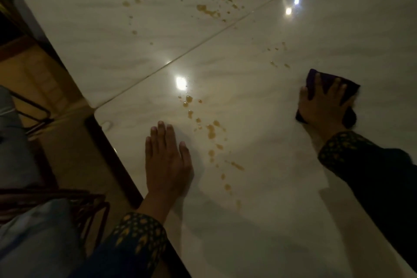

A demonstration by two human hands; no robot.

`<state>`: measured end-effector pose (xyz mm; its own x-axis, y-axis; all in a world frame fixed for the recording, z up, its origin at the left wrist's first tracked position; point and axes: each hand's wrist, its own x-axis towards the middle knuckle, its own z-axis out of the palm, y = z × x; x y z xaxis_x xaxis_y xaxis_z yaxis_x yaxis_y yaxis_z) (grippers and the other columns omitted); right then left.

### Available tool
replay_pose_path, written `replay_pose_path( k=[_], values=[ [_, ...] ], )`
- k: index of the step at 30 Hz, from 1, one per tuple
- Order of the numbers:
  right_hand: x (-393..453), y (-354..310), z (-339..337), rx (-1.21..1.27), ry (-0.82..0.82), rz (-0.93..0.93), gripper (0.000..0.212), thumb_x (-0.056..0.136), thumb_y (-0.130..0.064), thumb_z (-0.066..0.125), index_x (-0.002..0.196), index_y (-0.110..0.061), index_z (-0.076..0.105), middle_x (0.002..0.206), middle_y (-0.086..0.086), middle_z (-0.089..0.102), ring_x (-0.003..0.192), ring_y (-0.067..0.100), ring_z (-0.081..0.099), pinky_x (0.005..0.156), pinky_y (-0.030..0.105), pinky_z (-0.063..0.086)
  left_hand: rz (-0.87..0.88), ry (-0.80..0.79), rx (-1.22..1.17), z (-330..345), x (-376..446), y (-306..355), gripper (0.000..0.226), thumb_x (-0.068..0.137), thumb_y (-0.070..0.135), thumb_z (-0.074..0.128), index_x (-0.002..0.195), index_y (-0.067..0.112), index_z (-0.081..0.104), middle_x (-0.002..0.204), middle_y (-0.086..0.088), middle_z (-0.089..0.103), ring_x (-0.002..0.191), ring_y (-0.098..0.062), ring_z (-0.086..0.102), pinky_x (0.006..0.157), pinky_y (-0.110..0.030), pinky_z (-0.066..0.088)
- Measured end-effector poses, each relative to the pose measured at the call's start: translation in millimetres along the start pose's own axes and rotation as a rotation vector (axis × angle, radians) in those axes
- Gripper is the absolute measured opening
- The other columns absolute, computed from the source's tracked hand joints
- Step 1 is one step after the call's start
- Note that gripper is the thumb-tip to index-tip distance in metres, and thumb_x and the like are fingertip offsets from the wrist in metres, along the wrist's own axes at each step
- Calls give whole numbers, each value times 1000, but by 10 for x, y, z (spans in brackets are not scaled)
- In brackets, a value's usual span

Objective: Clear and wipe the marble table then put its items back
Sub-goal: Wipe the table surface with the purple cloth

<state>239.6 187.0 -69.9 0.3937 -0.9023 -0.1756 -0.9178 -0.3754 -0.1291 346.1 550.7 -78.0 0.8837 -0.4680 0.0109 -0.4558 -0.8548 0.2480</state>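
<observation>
The white marble table [259,106] fills most of the view, with a seam running diagonally across it. Amber liquid splashes [211,131] trail down its near half, and more amber spots [207,10] lie across the far slab. My left hand [168,162] rests flat on the marble, palm down, fingers together, just left of the near splashes. My right hand [322,106] presses a dark purple cloth [347,88] onto the table at the right, fingers spread over it. No items stand on the visible surface.
The table's dark left edge [112,142] runs diagonally beside a tan floor [38,74]. A dark wicker chair [67,201] with pale fabric on it stands at lower left. Bright lamp reflections [180,82] glare on the marble.
</observation>
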Motion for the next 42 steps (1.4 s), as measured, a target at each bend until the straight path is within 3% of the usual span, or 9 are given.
replay_pose_path(
  k=[6,8,9,11,18,27,33,37,42],
  values=[
    [-868,-861,364,-8,20,-440,62,97,-58,22,153,-36,10,160,20,8,147,38,5,115,59,-2,-13,-20,-28,-94,-33,13,61,97,38,27,149,6,26,157,-14,25,146,-28,20,120,-41,18],
    [-1062,-941,416,-12,9,-534,63,94,-60,20,153,-37,15,160,19,12,147,37,9,115,56,-2,33,60,22,-192,136,-30,49,93,35,36,127,3,49,129,-18,52,119,-36,49,97,-43,41],
    [-1070,-910,412,-16,6,-570,63,94,-60,19,152,-39,15,160,16,12,148,35,9,116,55,-2,51,109,24,-238,289,-58,40,90,33,37,111,4,56,110,-17,56,100,-37,54,83,-42,44],
    [-941,-790,360,-32,0,-621,60,94,-62,17,151,-45,9,162,7,7,149,27,3,117,52,-4,74,149,-40,-302,679,-126,30,88,28,39,99,8,57,97,-14,56,89,-36,53,74,-42,41],
    [-117,-584,217,-42,44,-367,58,98,-59,21,151,-46,1,163,2,-1,149,23,-3,117,54,-6,381,222,21,-189,1768,-440,30,91,8,38,114,-3,55,113,-23,57,100,-39,55,84,-46,44],
    [761,-1122,81,3,30,-123,64,97,-61,19,153,-39,-2,161,15,-5,148,33,-8,115,60,-8,337,213,-116,-167,1837,-444,29,95,10,35,119,6,51,122,-13,51,113,-34,46,98,-43,35],
    [102,-2048,324,25,50,-505,62,98,-57,26,153,-38,5,161,18,1,148,36,-3,114,56,-7,368,197,-81,-235,1829,-381,31,90,5,39,119,5,49,121,-13,49,112,-36,51,94,-48,40],
    [-69,-2117,389,6,11,-746,59,95,-60,19,152,-44,9,163,7,3,149,27,-1,117,52,-6,357,202,-98,-218,1818,-401,32,89,5,41,119,4,51,122,-15,51,112,-37,51,95,-47,39],
    [760,-1718,193,5,78,-601,60,94,-60,19,151,-44,14,162,1,9,149,23,6,116,54,0,348,190,-93,-191,1826,-414,33,93,6,40,122,-2,53,125,-20,54,118,-38,49,99,-47,38]
  ],
)
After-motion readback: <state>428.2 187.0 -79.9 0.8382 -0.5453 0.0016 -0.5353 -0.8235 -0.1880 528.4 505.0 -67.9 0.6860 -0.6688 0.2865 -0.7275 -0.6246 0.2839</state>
